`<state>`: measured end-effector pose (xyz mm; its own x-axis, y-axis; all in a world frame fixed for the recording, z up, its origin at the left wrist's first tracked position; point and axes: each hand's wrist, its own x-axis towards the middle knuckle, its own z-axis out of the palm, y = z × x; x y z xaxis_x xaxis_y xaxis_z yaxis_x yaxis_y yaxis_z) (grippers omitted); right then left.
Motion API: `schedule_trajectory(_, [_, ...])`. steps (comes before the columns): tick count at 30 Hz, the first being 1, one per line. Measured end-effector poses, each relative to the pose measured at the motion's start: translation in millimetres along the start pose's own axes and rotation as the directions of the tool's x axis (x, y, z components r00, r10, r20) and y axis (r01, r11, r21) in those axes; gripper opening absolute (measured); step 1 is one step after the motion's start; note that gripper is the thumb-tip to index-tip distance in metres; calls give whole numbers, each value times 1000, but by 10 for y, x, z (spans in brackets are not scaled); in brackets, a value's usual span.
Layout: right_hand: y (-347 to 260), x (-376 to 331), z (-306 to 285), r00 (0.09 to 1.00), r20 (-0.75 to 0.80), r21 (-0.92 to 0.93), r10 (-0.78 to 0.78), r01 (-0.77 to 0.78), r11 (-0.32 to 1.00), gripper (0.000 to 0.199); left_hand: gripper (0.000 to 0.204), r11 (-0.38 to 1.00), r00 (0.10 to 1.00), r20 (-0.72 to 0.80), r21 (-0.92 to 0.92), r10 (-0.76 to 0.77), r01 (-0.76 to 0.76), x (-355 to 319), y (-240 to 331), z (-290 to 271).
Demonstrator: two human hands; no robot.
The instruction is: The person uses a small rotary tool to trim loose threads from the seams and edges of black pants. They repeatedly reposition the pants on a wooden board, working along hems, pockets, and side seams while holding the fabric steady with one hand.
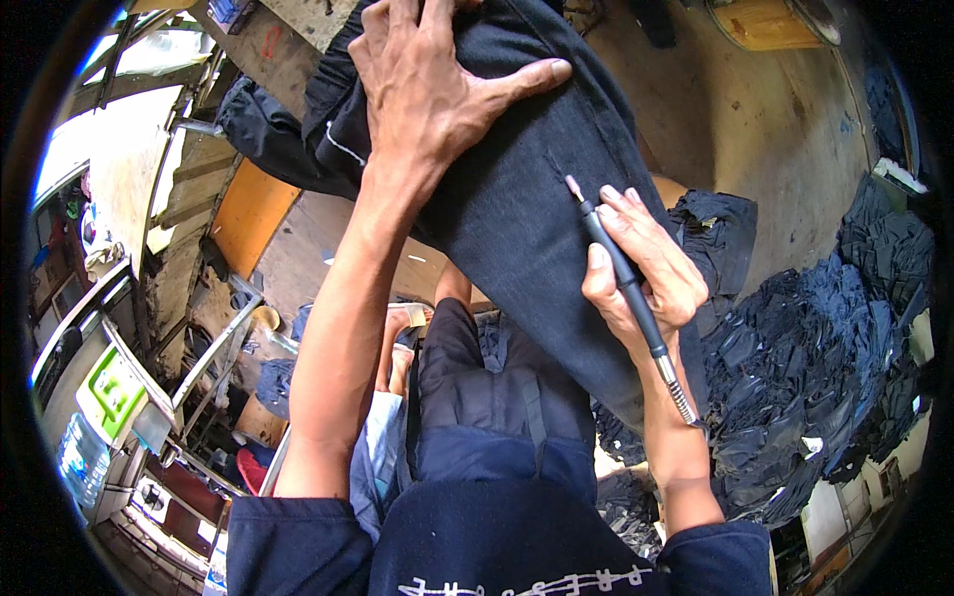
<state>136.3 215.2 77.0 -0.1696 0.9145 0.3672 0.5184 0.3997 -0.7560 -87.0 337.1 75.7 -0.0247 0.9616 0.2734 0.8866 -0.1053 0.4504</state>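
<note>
A pair of black denim trousers [542, 228] stretches across the work surface, one leg slanting down toward my lap. My left hand [422, 104] presses flat on the upper cloth, its thumb spread to the right and some fingertips cut off by the top edge. In my right hand [656, 258] is a slim black rotary grinder handpiece [624, 273], gripped like a pen. Its small pinkish tip points up and left, close over a faint mark in the denim; I cannot tell whether it touches. A metal spring sleeve ends the tool near my wrist.
A large heap of dark cloth pieces [795, 368] fills the right side. Brown boards [745, 109] lie beyond the trousers. At the left are a metal frame, a green tray [111, 390] and a clear plastic bottle [82, 457]. Another person's bare foot [395, 348] shows beneath my left arm.
</note>
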Motion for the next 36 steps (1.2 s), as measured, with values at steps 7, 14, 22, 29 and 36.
schedule_trajectory(7, [-9, 11, -8, 999, -33, -41, 36, -37, 998, 30, 77, 1000, 1000, 11, -7, -21, 21, -1, 25, -8])
schedule_trajectory(14, [-13, -162, -138, 918, -218, 149, 332, -305, 941, 30, 67, 980, 979, -60, 31, 196, -195, 46, -185, 107])
schedule_trajectory(22, [-89, -577, -647, 848, -124, -76, 515, -525, 847, 43, 68, 994, 997, 47, -93, 62, -57, 600, -312, -67])
schedule_trajectory(29, [-15, -818, -884, 707, -133, 255, 695, -653, 713, 37, 77, 301, 618, 113, -796, -778, 525, -2010, 672, -483])
schedule_trajectory(36, [114, -771, -697, 839, -247, 54, 485, -488, 871, 21, 27, 172, 583, 301, -766, -755, 619, -2449, 787, -344])
